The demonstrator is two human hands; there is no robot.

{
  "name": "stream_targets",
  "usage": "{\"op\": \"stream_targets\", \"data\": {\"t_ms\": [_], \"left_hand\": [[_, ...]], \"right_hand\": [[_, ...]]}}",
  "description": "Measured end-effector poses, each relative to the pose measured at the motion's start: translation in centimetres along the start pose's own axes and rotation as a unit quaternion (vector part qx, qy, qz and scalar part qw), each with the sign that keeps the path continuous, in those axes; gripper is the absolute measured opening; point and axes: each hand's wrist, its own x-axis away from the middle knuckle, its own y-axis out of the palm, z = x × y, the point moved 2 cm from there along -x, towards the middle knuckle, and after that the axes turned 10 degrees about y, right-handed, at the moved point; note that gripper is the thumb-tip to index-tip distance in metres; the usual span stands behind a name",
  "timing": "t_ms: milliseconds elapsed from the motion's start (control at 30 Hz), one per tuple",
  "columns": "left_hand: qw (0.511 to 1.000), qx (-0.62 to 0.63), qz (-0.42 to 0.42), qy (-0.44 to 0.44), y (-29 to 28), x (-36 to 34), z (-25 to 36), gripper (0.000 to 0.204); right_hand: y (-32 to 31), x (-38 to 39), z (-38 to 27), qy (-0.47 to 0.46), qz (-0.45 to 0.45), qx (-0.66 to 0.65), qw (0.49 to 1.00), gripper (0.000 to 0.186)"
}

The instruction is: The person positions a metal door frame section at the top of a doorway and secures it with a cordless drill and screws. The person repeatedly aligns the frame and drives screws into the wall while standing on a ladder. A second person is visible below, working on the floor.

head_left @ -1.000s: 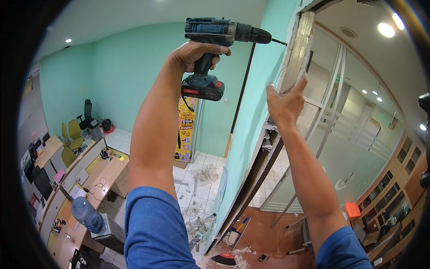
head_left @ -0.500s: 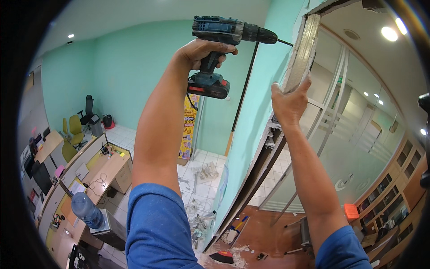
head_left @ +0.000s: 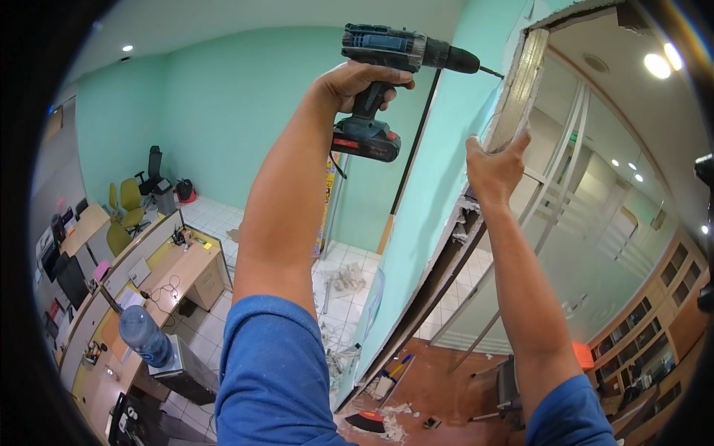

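Observation:
A cordless drill [head_left: 383,48], dark blue and black with a red-marked battery, is in my left hand [head_left: 364,82], fingers wrapped round its handle. Its thin bit [head_left: 491,72] points right, the tip at the edge of the green wall [head_left: 454,111]; I cannot tell whether it has gone in. My right hand [head_left: 497,167] grips the lower part of a pale wooden strip [head_left: 522,82] that stands along the broken wall end, thumb on the left side and fingers on the right.
Below my hands the cut wall edge [head_left: 424,297] runs down, ragged. A frosted glass partition [head_left: 573,245] stands to the right. Rubble [head_left: 343,279] lies on the white tiles; tools lie on the brown floor [head_left: 446,379]. Desks [head_left: 167,275] and a water bottle [head_left: 145,334] are at left.
The whole view has shifted slightly, so the wall, drill and both hands appear farther right. Against the wall, the drill and my hands keep nearly the same place and hold.

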Motion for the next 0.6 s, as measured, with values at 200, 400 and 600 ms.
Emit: {"op": "stream_targets", "data": {"t_ms": [200,400,600], "left_hand": [[0.999,-0.026,0.022,-0.002,0.6,0.6,-0.5,0.034],[1.0,-0.005,-0.013,0.012,0.0,0.0,-1.5,0.031],[0.993,0.103,0.04,0.045,2.1,3.2,-4.1,0.05]], "right_hand": [[0.0,0.0,-0.1,-0.008,-0.007,-0.016,1.0,0.094],[0.1,0.1,0.1,0.002,-0.005,0.014,1.0,0.094],[0.0,0.0,0.1,0.007,-0.007,0.006,1.0,0.095]]}}
